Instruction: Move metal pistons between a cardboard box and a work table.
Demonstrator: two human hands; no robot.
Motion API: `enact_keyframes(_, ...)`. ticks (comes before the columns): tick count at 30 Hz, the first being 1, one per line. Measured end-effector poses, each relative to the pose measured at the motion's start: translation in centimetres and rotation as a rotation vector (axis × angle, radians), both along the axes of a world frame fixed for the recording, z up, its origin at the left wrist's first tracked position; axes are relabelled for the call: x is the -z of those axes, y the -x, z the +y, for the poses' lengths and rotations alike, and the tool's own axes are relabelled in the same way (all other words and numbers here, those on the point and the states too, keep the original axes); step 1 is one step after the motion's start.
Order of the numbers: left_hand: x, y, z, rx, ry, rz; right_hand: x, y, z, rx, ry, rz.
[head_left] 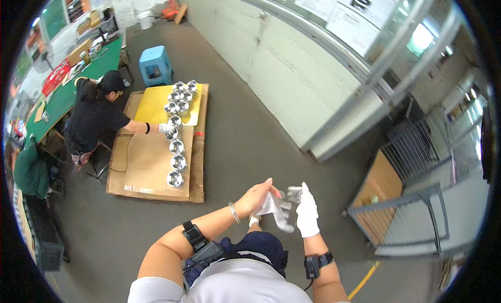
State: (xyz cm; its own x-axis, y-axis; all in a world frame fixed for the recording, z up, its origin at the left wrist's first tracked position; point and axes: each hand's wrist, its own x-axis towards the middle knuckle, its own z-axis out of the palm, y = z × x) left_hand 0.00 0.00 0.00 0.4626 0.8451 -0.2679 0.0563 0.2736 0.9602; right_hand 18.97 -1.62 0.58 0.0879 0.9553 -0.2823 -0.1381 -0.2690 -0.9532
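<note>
My bare left hand (257, 196), with a metal bangle at the wrist, is closed on a loose glove (275, 211). The glove is white with greyish fingers and hangs limp below my fingertips. Just to its right is my right hand (307, 211), wearing a similar white glove with grey on the fingers. Its fingers are stretched and a little apart, close to the hanging glove; whether they touch it I cannot tell. Both hands are in front of my body, above the grey floor.
At the left, a person (99, 112) in black reaches a gloved hand to shiny metal cylindrical parts (177, 162) lined up on a cardboard-covered pallet (148, 170). Beyond are a blue stool (155, 65) and a green table (107, 55). A mesh-sided cart (399, 219) stands right.
</note>
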Motion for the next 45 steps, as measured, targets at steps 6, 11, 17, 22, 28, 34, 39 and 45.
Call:
enact_keyframes(6, 1.8, -0.6, 14.4, -0.390, 0.199, -0.067, -1.4, 2.3, 15.8, -0.521, -0.211, -0.528)
enact_keyframes(11, 0.8, 2.8, 21.5, -0.584, 0.281, -0.017, -1.2, 6.6, 25.0, -0.743, -0.397, -0.628)
enact_keyframes(17, 2.4, 9.0, 26.8, -0.710, 0.002, 0.399, 3.9, 12.5, 36.6, -0.894, -0.132, -0.534)
enact_keyframes(22, 1.0, 15.6, 31.0, -0.834, -0.609, 0.677, 2.1, 20.4, 42.8, -1.047, 0.127, -0.384)
enact_keyframes(28, 4.1, 20.5, 35.2, -0.510, -0.808, 0.657, 3.1, 27.0, 48.9, -1.146, 0.353, -0.175)
enact_keyframes(34, 3.2, 25.2, 35.2, -0.594, -0.212, 0.777, 8.0, 34.9, 52.6, -1.301, 0.235, -0.304)
enact_keyframes(39, 8.0, 28.2, 35.9, -1.018, 0.283, 0.679, 7.1, 42.9, 53.2, -1.711, 0.067, -0.163)
enact_keyframes(45, 7.5, 31.0, 38.5, -2.046, -0.001, -0.762, 11.4, 48.5, 56.4, -2.154, -0.081, 0.004)
